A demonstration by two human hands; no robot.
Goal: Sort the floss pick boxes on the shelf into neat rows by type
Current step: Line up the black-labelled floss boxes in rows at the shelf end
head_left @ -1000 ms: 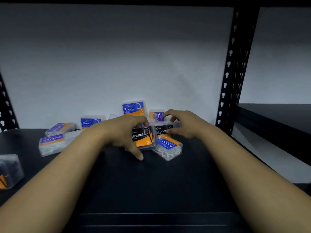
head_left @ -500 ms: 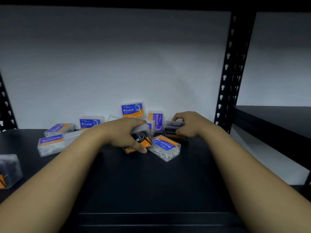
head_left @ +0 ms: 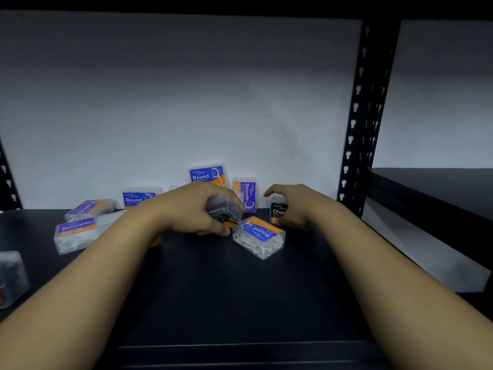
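Clear floss pick boxes lie scattered at the back of a black shelf (head_left: 240, 289). My left hand (head_left: 194, 209) grips a tilted black-and-orange charcoal box (head_left: 226, 210), lifted just off the shelf. My right hand (head_left: 298, 205) curls round a second charcoal box (head_left: 278, 212), which stands upright near the wall. Between the hands a blue-and-orange Round box (head_left: 257, 236) lies flat. Behind them, a Round box (head_left: 208, 174) and a Smooth box (head_left: 246, 194) stand against the wall. Further left are another Round box (head_left: 138, 198), a tilted box (head_left: 89, 208) and a Smooth box (head_left: 74, 233).
A clear box with dark contents (head_left: 10, 276) sits at the left edge. A black perforated post (head_left: 365, 116) rises right of my right hand, with a neighbouring shelf (head_left: 432, 190) beyond it. A white wall backs the shelf.
My left hand has lifted and tilted its charcoal box. My right hand has moved its charcoal box rightwards and stood it upright by the wall.
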